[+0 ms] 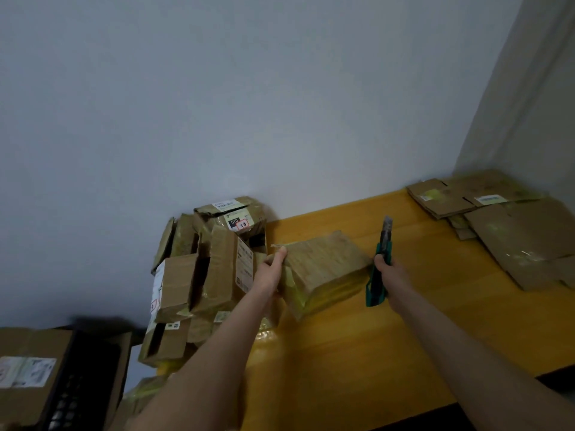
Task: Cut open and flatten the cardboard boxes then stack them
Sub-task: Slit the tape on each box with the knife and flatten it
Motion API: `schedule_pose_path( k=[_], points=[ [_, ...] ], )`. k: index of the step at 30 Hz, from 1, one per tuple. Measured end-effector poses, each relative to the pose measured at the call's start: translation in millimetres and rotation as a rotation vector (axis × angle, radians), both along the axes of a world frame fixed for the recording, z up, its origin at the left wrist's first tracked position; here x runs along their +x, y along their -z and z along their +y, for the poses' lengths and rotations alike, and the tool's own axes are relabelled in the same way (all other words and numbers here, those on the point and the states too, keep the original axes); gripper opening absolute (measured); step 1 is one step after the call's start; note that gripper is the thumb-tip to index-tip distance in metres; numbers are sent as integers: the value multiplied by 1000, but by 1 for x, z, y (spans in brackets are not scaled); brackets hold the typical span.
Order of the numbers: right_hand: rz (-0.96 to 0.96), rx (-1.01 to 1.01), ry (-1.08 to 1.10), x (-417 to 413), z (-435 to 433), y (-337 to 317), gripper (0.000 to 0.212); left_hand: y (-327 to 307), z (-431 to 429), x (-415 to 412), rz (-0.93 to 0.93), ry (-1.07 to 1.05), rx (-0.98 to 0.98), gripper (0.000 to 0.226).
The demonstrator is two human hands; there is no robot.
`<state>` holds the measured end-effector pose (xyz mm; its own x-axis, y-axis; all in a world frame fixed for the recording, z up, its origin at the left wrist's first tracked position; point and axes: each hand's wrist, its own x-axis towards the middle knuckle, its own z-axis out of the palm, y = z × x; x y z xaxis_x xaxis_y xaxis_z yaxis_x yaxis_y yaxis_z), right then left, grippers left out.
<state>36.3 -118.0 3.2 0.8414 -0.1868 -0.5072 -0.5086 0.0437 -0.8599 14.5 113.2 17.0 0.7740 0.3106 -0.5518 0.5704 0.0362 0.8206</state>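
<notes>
Near the front edge, table (357,353): yellow top with bare room in front of the work, enough to lay a box flat before cutting.
Right hand (389,269): fingers wrapped round the handle of the utility knife (385,241), which is held upright.
Utility knife: green body, with the grey blade end showing above the fist. It sits just right of the box in hand (323,262) and does not touch it.
Left hand (273,265): thumb on top of the box's left edge and fingers curled beneath, pinching it.
Box in hand: between the two hands at mid-table, tilted, with yellow tape along its near side. It looks closed and uncut.
Step in hand: probably slitting the tape seam. It would go best with the box set down flat and the left hand pressing well off the cut line. The blade should go in shallow and be drawn away from the holding fingers.
Uncut boxes (217,269): a loose pile at the table's left end against the wall, just behind the left hand. A nudge could topple it.
Flattened stack (513,231): at the far right corner, well apart from the hands. The opened box likely goes there.
</notes>
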Motion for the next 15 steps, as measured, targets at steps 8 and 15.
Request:
schedule_pose_path(
  k=[8, 15],
  points=[
    [-26, -124, 22, 11, 17, -3, 41, -17, -6, -8, 2, 106, -31, 83],
    [-20, -180, -36, 19, 28, -9, 29, -11, -9, -11, -55, 151, 107, 60]
  ],
)
